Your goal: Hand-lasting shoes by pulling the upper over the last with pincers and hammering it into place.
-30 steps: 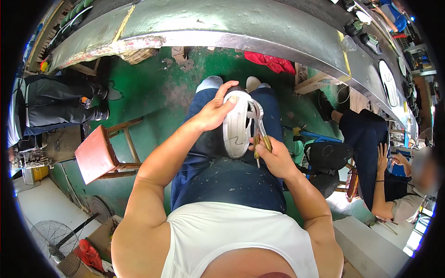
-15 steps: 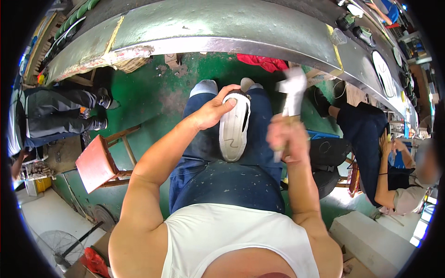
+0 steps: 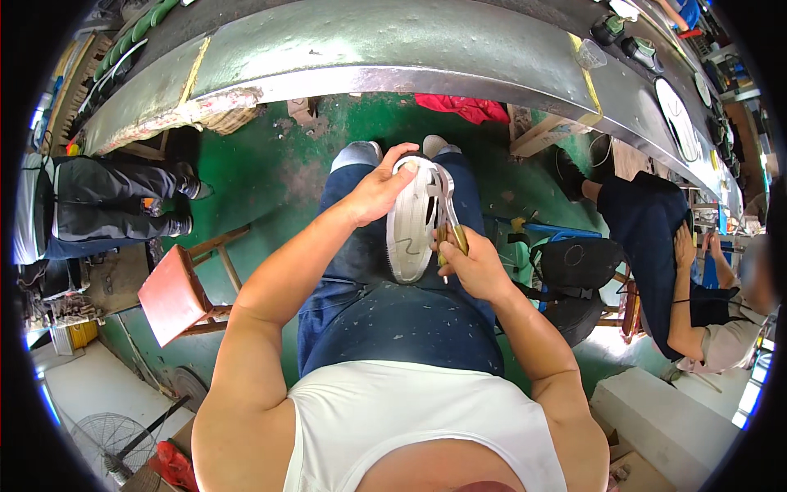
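A shoe (image 3: 407,244) lies sole up over my lap, its pale grey sole marked with a dark squiggle. My left hand (image 3: 379,195) is closed round the shoe's far end, thumb on the sole and fingers over the dark tip. Metal lasting pliers (image 3: 444,187) with brass-coloured handles are in my right hand (image 3: 475,268), fingers wrapped round the handles. The pliers' head lies against the shoe's right edge near the far end; whether the jaws bite on anything is hidden. My thighs in dark blue trousers (image 3: 336,238) are under the shoe.
A long metal-topped bench (image 3: 369,49) curves across the far side, with shoe parts at its right end. A red-seated stool (image 3: 174,293) stands at left, a black bag (image 3: 578,262) at right. Co-workers sit on the right and stand on the left. A fan (image 3: 111,447) is at lower left.
My right hand has swung the pliers inward and left, from out over the floor to the shoe's right edge. My left hand and the shoe have barely moved.
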A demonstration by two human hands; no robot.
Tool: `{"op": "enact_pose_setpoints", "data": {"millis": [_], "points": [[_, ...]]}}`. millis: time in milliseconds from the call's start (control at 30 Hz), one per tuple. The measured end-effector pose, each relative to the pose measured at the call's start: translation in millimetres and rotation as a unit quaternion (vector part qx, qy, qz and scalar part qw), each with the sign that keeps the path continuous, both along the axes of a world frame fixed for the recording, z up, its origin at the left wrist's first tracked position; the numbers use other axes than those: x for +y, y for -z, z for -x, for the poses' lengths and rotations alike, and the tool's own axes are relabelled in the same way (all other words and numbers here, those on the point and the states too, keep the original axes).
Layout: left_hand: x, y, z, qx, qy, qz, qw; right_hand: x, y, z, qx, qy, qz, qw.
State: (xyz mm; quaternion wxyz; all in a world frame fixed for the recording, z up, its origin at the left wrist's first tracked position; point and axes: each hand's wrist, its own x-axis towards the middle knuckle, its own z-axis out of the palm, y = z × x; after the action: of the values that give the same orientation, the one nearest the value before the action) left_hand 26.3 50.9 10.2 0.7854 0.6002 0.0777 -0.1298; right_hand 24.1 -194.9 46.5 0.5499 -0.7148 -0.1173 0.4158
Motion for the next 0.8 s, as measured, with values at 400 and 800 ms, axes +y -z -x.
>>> {"op": "enact_pose_setpoints", "data": {"millis": [400, 800], "points": [[2.0, 3.5, 0.2, -0.018, 0.036, -0.001, 0.999, -6.4, -8.5, -18.9, -0.04, -0.052, -0.001, 0.998], [11.1, 16.7, -6.3, -0.008, 0.021, 0.062, 0.998, 6.3, -0.9, -34.7, 0.222, 0.01, -0.183, 0.958]]}}
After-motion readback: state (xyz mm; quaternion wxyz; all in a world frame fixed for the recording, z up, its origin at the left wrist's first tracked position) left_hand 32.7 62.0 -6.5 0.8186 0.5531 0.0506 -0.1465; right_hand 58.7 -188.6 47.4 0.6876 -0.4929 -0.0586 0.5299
